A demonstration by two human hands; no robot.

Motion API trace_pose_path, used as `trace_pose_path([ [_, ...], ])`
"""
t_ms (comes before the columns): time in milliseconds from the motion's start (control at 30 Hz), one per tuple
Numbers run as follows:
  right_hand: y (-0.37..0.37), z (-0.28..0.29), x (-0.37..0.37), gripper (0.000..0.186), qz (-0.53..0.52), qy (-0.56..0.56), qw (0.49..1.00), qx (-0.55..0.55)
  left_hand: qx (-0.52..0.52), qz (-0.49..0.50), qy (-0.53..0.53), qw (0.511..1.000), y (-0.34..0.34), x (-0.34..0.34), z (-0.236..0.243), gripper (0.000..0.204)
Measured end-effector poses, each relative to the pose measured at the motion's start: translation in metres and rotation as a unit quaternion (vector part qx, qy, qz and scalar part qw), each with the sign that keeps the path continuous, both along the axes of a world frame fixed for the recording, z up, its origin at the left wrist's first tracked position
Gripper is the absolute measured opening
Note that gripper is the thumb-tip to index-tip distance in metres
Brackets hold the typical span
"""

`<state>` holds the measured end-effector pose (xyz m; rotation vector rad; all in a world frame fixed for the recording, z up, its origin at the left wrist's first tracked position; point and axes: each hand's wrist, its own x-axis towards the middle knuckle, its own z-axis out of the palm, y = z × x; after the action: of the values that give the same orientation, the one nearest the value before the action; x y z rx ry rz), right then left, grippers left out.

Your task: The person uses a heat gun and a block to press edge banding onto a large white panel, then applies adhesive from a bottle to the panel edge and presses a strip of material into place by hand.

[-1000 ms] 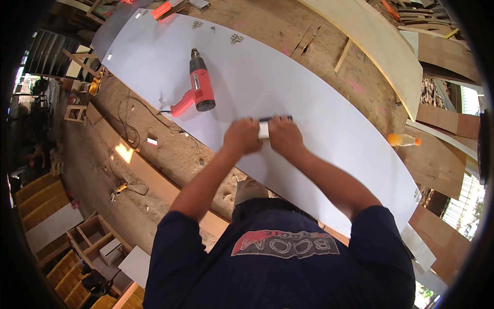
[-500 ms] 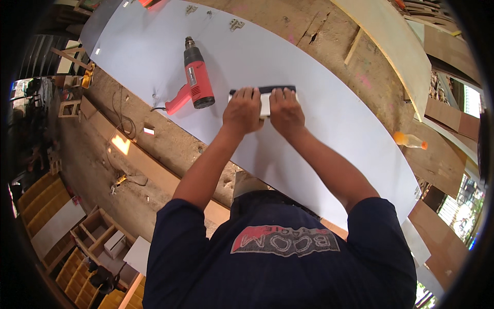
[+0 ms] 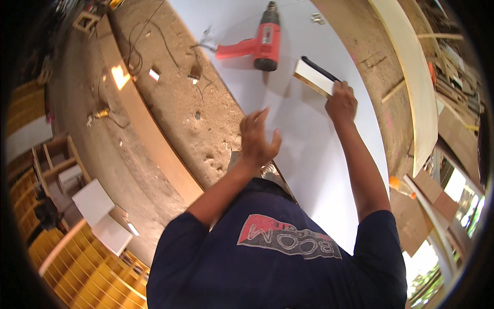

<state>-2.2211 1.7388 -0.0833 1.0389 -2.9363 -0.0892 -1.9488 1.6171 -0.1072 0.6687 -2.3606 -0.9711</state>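
My right hand point(image 3: 342, 104) is closed on one end of a small white board block point(image 3: 312, 77), which has a black strip along its far edge and a brown near edge. The block is tilted across the large pale panel point(image 3: 303, 134); whether it rests on the panel or is lifted, I cannot tell. Off to the left, my left hand point(image 3: 257, 140) is raised over the panel's left edge, fingers apart and holding nothing. A red and black heat gun point(image 3: 265, 46) lies on the panel beyond both hands, its cord trailing left.
A metal hinge point(image 3: 317, 19) sits on the panel's far part. Bare dirt floor point(image 3: 200, 103) and a long brown board point(image 3: 139, 118) run along the left. At right are a pale curved sheet point(image 3: 411, 77) and an orange-capped bottle point(image 3: 401, 186). Wooden drawer frames point(image 3: 56, 165) stand lower left.
My left hand has let go of the block and moved back to the left, opening. My right hand still grips the block, now turned at a slant. The whole view has turned.
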Motion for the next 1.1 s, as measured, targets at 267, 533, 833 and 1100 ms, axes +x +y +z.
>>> trace_pose_path([
  [267, 0.030, 0.022, 0.065, 0.041, 0.021, -0.009, 0.997, 0.067, 0.214, 0.141, -0.002, 0.967, 0.053, 0.049, -0.027, 0.087],
  [533, 0.048, 0.019, 0.090, 0.045, 0.058, 0.021, 0.996, 0.063, 0.265, 0.196, 0.099, 0.939, 0.058, 0.041, -0.040, 0.084],
  [833, 0.052, 0.014, 0.090, 0.037, 0.063, 0.035, 0.997, 0.035, 0.516, 0.149, 0.150, 0.830, 0.030, 0.056, -0.038, 0.070],
  [1100, 0.051, 0.017, 0.090, 0.035, 0.048, 0.027, 0.998, 0.030, 0.729, 0.086, 0.178, 0.655, -0.001, 0.063, -0.019, 0.059],
])
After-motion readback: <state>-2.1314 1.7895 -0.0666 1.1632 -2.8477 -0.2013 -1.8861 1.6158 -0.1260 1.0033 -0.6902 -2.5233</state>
